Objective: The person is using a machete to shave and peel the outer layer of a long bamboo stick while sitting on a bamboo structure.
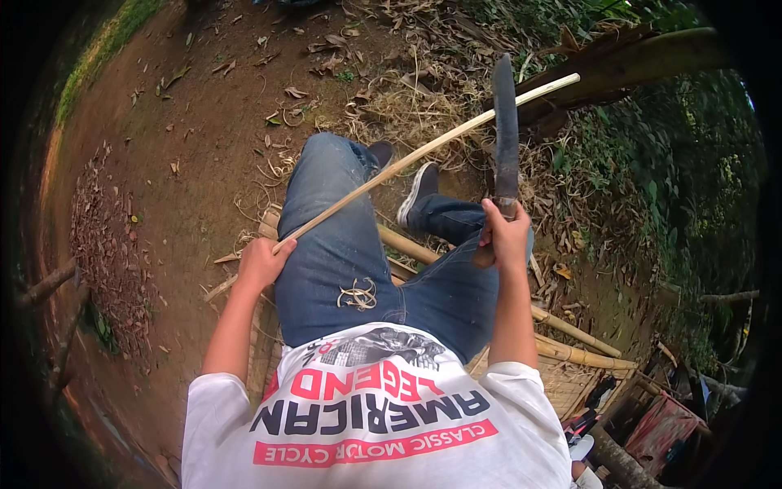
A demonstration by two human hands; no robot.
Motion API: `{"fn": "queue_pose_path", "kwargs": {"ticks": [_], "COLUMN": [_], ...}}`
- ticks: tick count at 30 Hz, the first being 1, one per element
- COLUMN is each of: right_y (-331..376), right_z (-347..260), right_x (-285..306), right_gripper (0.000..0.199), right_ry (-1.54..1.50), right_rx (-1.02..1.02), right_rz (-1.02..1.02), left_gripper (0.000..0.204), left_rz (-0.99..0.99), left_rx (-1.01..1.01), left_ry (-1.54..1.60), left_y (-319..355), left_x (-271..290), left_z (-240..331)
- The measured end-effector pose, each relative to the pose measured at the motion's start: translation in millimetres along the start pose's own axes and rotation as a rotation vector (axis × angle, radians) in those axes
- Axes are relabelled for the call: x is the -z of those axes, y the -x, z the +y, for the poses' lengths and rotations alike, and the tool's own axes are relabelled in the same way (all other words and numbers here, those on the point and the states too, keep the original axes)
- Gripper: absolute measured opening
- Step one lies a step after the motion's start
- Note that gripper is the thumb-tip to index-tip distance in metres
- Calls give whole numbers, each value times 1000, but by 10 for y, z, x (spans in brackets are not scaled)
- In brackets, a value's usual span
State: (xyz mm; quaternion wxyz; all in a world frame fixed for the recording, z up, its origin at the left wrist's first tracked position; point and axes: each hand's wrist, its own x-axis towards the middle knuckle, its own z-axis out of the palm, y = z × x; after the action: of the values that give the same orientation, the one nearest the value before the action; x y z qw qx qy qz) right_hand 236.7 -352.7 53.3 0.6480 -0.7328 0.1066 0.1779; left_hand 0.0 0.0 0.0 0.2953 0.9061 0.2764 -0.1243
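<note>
Sitting on a bamboo bench (pixel 570 359), the person looks down over blue jeans (pixel 342 261) and a white printed shirt (pixel 366 416). Bare brown dirt (pixel 187 147) scattered with dry leaves spreads along the left. The left hand (pixel 259 262) has its grip closed around the near end of a long pale stick (pixel 423 151); the fingers wrap it fully. From that hand the stick runs up and to the right, passing over the left thigh and knee, and its far end reaches toward the thick brown bamboo stalks (pixel 635 61) at the upper right. A small curl of pale shavings (pixel 358 295) lies on the lap between the arms. Two dark shoes (pixel 417 189) rest on the ground beyond the knees. Further right, the right hand (pixel 503 236) has its grip shut tight on the handle of a large knife (pixel 506 130), whose dark blade stands nearly upright and crosses the stick close to its far end; whether blade and stick touch cannot be told. Green undergrowth (pixel 652 179) fills the right edge.
</note>
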Motion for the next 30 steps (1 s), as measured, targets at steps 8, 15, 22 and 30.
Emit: {"fn": "queue_pose_path", "kwargs": {"ticks": [8, 15, 22, 30], "right_y": [-824, -612, -921, -922], "right_z": [-628, -116, -506, 87], "right_x": [442, 174, 401, 422], "right_gripper": [12, 24, 13, 11], "right_ry": [308, 575, 400, 401], "right_rx": [207, 85, 31, -85], "right_rz": [113, -46, 16, 12], "left_gripper": [77, 77, 76, 73], "left_rz": [19, 50, 68, 109], "left_rx": [-77, -41, -63, -68], "left_ry": [-12, -53, -52, -127], "left_y": [-108, -42, -75, -13], "left_x": [-126, -21, -135, -6], "left_z": [-106, -49, -155, -97]}}
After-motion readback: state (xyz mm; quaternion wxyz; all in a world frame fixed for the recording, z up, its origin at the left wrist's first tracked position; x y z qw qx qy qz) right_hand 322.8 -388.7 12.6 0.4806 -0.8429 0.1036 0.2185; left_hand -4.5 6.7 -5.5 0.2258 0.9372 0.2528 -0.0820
